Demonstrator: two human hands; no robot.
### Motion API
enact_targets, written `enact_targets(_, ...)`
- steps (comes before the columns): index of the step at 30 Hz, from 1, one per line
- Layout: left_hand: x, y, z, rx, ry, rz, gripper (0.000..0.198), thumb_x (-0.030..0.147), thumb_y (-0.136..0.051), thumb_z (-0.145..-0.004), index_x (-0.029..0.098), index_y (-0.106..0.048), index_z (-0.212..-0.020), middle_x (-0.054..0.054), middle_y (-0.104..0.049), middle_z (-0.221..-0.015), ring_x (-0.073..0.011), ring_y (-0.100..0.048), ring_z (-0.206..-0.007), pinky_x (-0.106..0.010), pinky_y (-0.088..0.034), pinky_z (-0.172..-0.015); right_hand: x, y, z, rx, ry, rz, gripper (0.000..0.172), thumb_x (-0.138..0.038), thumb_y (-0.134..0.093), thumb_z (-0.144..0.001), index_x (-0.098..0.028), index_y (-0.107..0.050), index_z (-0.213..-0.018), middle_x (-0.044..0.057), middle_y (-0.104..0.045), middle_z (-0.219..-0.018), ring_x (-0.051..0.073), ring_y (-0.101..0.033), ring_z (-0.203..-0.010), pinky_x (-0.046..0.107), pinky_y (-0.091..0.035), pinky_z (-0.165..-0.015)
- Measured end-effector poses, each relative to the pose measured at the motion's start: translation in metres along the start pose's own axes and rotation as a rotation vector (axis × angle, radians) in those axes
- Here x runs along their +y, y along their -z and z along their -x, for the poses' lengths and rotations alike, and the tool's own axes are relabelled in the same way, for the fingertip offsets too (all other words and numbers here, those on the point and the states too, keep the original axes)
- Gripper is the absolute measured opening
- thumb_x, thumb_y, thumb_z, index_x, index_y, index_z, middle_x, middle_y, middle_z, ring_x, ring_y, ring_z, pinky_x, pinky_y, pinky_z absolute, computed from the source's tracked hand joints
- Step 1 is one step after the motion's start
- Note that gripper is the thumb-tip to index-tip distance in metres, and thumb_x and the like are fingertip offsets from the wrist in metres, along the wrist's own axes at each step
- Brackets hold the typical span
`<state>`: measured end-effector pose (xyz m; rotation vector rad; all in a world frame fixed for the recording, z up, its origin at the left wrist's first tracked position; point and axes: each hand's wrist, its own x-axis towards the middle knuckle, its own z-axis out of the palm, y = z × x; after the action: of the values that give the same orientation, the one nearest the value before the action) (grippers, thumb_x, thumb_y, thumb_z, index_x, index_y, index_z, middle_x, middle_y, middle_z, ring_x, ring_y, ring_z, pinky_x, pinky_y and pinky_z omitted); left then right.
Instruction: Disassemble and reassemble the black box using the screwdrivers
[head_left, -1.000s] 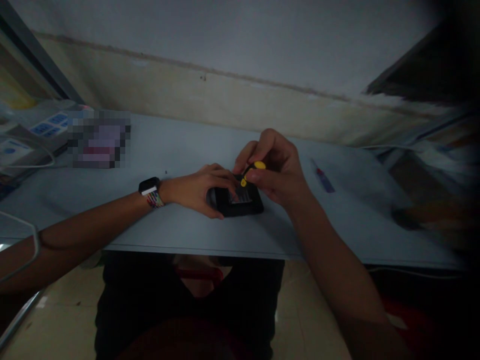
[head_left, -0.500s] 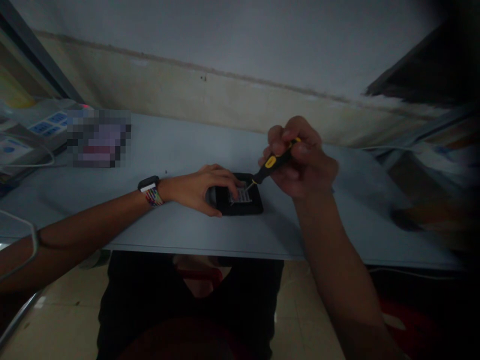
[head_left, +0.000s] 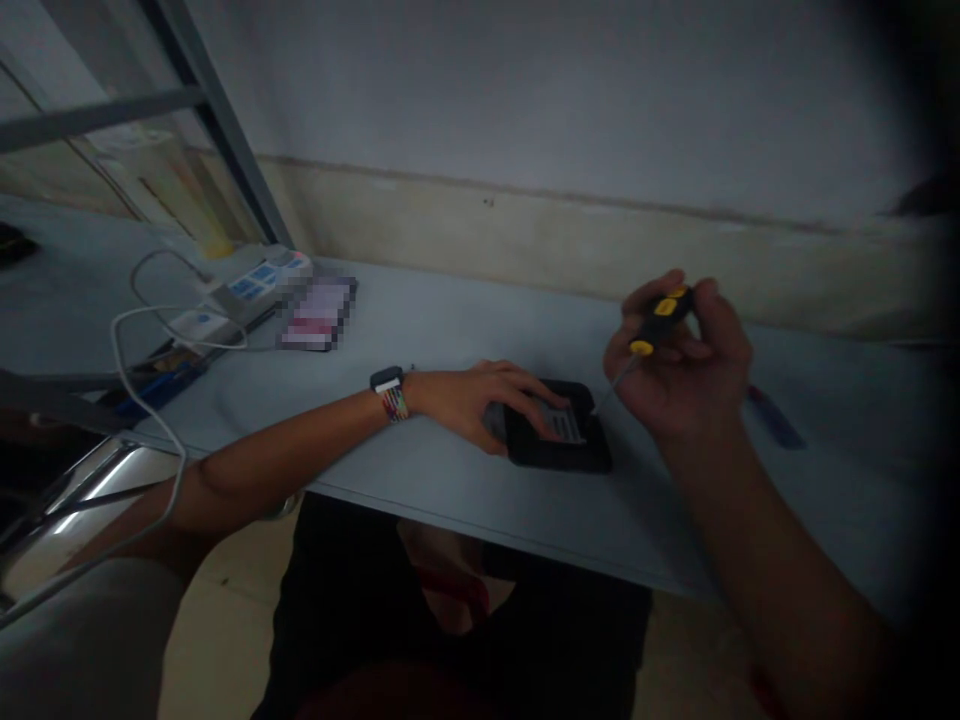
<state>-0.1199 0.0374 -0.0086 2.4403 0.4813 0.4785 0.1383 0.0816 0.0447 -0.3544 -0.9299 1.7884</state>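
Observation:
A black rectangular device (head_left: 596,452) with a pale printed label (head_left: 568,425) lies flat on the table. My left hand (head_left: 499,400) holds it from the left, fingers spread over its top and label, thumb by the near left corner. In my right hand (head_left: 686,375) is a screwdriver (head_left: 664,318) with a black and yellow handle, gripped between thumb and fingers. Its thin shaft slants down to the left. The tip is at the device's right edge; whether it touches is too blurred to tell.
A phone (head_left: 319,315) with a blurred-out screen lies at the back left, beside a white power strip (head_left: 259,283) with cables. One white cable (head_left: 161,420) loops over my left forearm. Right of my right wrist lies a dark blue flat object (head_left: 776,418). A wall (head_left: 450,220) backs the table.
The view has swung left, so everything appears further right. The screwdriver's tip has shifted from the label to the device's right edge. My left hand stays on the device.

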Motion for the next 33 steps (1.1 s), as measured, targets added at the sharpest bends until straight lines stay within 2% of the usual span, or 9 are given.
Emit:
enact_targets(4,0.006,-0.002,0.000,0.024,-0.011,-0.055,0.044,0.032,-0.086,-0.091,0.032,-0.080,-0.134,-0.004,-0.059,-0.167,-0.0296,-0.055,-0.152,-0.050,-0.034,-0.132,0.004,0.014,-0.001,0.034,-0.003,0.080,0.015,-0.036,-0.087,-0.095,-0.031,-0.078,-0.084,-0.013,-0.084,-0.115,-0.003,-0.044,-0.044,0.017,-0.056,-0.052)
enact_targets(6,0.009,-0.004,0.000,0.030,0.003,-0.077,0.043,0.032,-0.087,-0.091,0.034,-0.080,-0.133,-0.004,-0.060,-0.167,-0.0297,-0.056,-0.151,-0.052,-0.035,-0.132,0.007,0.021,-0.002,0.061,-0.007,0.148,0.021,-0.039,-0.073,-0.105,-0.033,-0.080,-0.087,-0.011,-0.083,-0.123,0.000,-0.049,-0.048,0.023,-0.055,-0.055)
enact_targets(9,0.011,-0.006,-0.001,0.035,0.017,-0.087,0.040,0.033,-0.087,-0.091,0.036,-0.081,-0.131,-0.003,-0.061,-0.165,-0.0302,-0.057,-0.150,-0.053,-0.035,-0.131,0.011,0.029,-0.004,0.071,-0.010,0.203,0.029,-0.039,-0.065,-0.110,-0.034,-0.081,-0.086,-0.011,-0.082,-0.127,0.000,-0.049,-0.049,0.025,-0.053,-0.058)
enact_targets(16,0.004,-0.009,0.000,0.062,0.013,-0.066,0.041,0.037,-0.088,-0.091,0.035,-0.079,-0.131,-0.004,-0.060,-0.165,-0.0319,-0.053,-0.153,-0.055,-0.033,-0.131,0.011,0.032,-0.012,0.115,0.007,0.025,0.019,-0.029,-0.074,-0.104,-0.028,-0.078,-0.085,-0.011,-0.084,-0.110,-0.005,-0.044,-0.046,0.006,-0.049,-0.052)
enact_targets(21,0.009,-0.014,-0.002,0.074,0.024,-0.050,0.052,0.047,-0.096,-0.081,0.031,-0.076,-0.126,-0.008,-0.059,-0.163,-0.0346,-0.052,-0.153,-0.059,-0.033,-0.129,0.011,0.028,-0.016,0.200,0.025,-0.084,0.018,-0.024,-0.079,-0.100,-0.026,-0.073,-0.083,-0.008,-0.083,-0.098,-0.002,-0.048,-0.044,0.005,-0.053,-0.046)
enact_targets(24,0.017,-0.025,-0.006,0.159,0.033,-0.081,0.054,0.057,-0.094,-0.080,0.025,-0.073,-0.119,-0.012,-0.060,-0.156,-0.0362,-0.055,-0.147,-0.060,-0.037,-0.126,0.013,0.026,-0.017,0.249,0.030,-0.119,0.017,-0.022,-0.084,-0.095,-0.024,-0.072,-0.084,-0.004,-0.083,-0.097,-0.002,-0.048,-0.042,0.004,-0.053,-0.042)
enact_targets(26,0.020,-0.034,-0.009,0.221,0.029,-0.126,0.051,0.056,-0.090,-0.085,0.023,-0.071,-0.118,-0.015,-0.061,-0.152,-0.0369,-0.056,-0.144,-0.060,-0.039,-0.125,0.015,0.025,-0.018,0.262,0.013,-0.144,0.018,-0.019,-0.090,-0.090,-0.023,-0.072,-0.087,-0.002,-0.082,-0.096,-0.002,-0.052,-0.046,0.004,-0.055,-0.045)
enact_targets(29,0.021,-0.047,-0.012,0.262,-0.009,-0.224,0.055,0.051,-0.082,-0.091,0.019,-0.064,-0.131,-0.020,-0.062,-0.149,-0.0386,-0.055,-0.145,-0.061,-0.038,-0.129,0.017,0.025,-0.020,0.278,-0.014,-0.167,0.025,-0.016,-0.095,-0.083,-0.022,-0.071,-0.087,-0.002,-0.079,-0.089,-0.001,-0.058,-0.052,0.003,-0.056,-0.048)
enact_targets(33,0.018,-0.056,-0.015,0.227,-0.081,-0.312,0.062,0.048,-0.068,-0.104,0.012,-0.053,-0.151,-0.024,-0.055,-0.160,-0.0389,-0.043,-0.160,-0.059,-0.029,-0.138,0.023,0.012,-0.023,0.283,-0.059,-0.046,0.023,-0.014,-0.094,-0.083,-0.019,-0.072,-0.083,0.000,-0.078,-0.087,-0.002,-0.049,-0.049,0.004,-0.052,-0.047)
